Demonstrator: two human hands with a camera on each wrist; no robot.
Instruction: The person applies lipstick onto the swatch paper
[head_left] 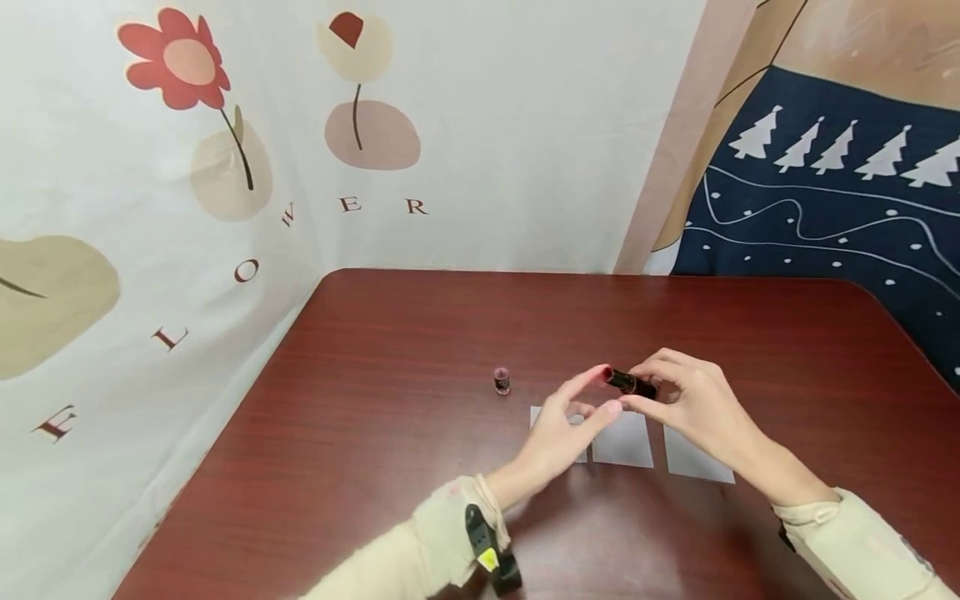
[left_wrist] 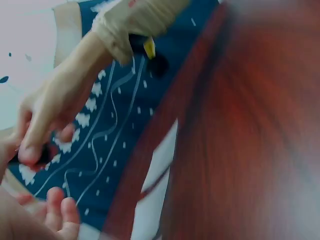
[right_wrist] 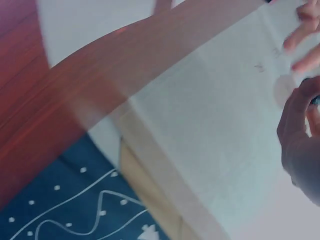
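Observation:
In the head view, my right hand (head_left: pixel 693 400) holds a black lipstick tube (head_left: pixel 630 383) between thumb and fingers, tilted above the table. Its reddish end points left. My left hand (head_left: pixel 562 429) is stretched toward that end, with the index fingertip right at it and the thumb apart below. Beneath the hands lie white paper pieces (head_left: pixel 622 442), partly covered by the left hand. A small cylinder (head_left: pixel 502 381), pinkish on top and dark below, stands to the left of the hands. In the left wrist view, the right thumb presses over the dark tube (left_wrist: pixel 44 156).
The reddish-brown table (head_left: pixel 360 433) reaches back to a white flower-printed cloth (head_left: pixel 510 142). Beyond the right side hangs a dark blue cloth (head_left: pixel 825 225) with white trees. Another white paper piece (head_left: pixel 697 458) lies under the right wrist.

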